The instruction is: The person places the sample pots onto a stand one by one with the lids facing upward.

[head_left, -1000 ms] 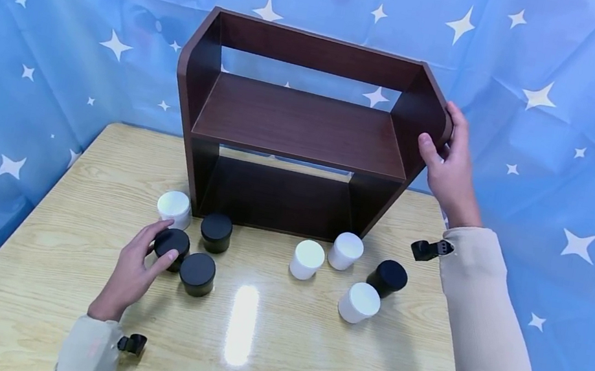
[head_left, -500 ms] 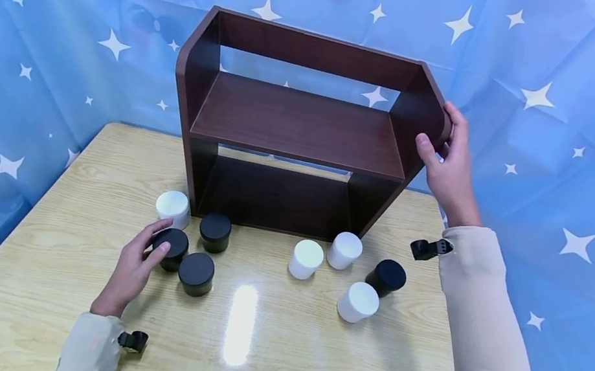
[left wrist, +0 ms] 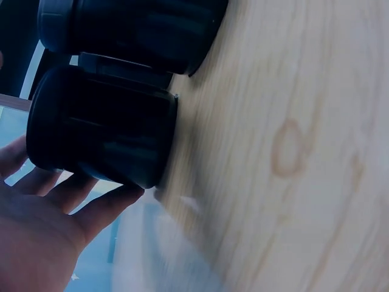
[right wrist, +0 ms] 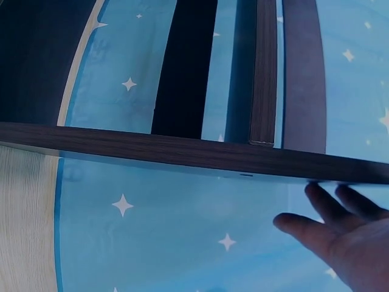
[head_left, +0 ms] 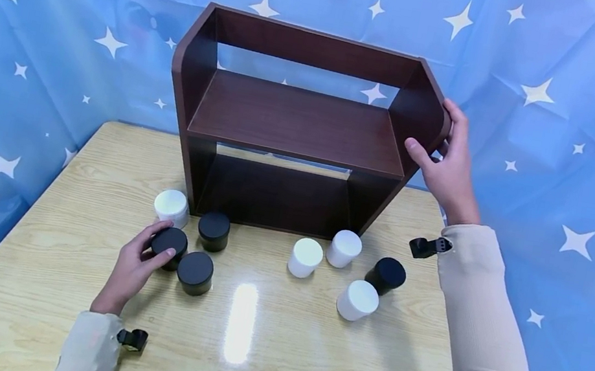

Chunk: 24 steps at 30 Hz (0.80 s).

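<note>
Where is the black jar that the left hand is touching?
In the head view, the black jar stands on the table's left side, gripped by the left hand, beside two other black jars.

Around the left hand (head_left: 133,266), black jars (head_left: 195,272) crowd its right and a white jar (head_left: 172,206) stands ahead; bare bench (head_left: 58,237) lies open to its left. Beside the right hand (head_left: 448,165), the shelf (head_left: 298,123) offers open boards.
</note>
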Available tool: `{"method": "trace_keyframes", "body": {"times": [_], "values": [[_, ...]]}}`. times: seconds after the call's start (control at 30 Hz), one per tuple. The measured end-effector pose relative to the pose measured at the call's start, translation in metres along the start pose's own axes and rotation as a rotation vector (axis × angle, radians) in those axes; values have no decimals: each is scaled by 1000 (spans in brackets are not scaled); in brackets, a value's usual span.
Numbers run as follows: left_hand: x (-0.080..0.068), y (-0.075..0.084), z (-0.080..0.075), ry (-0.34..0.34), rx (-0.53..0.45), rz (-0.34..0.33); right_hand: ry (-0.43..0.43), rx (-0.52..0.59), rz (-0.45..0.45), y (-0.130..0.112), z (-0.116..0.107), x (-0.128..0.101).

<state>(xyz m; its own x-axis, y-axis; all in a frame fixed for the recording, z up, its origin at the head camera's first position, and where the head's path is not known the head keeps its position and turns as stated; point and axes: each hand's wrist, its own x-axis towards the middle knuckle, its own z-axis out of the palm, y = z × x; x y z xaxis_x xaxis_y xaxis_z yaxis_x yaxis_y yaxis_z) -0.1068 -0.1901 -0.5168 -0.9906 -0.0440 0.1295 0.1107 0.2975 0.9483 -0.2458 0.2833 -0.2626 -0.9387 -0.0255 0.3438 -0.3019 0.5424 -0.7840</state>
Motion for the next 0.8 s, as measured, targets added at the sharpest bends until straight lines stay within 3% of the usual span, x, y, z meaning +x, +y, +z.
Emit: {"method": "trace_keyframes", "body": {"times": [0.2,0.43,0.8], "values": [[0,-4,-2,-25,45,-67,0,-7,8,0,0,0],[4,-8,-2,-23,88,-73,4,-27,-2,-1,1,0],[4,-11,-4,-38,62,-88,0,-31,-4,0,1,0]]}}
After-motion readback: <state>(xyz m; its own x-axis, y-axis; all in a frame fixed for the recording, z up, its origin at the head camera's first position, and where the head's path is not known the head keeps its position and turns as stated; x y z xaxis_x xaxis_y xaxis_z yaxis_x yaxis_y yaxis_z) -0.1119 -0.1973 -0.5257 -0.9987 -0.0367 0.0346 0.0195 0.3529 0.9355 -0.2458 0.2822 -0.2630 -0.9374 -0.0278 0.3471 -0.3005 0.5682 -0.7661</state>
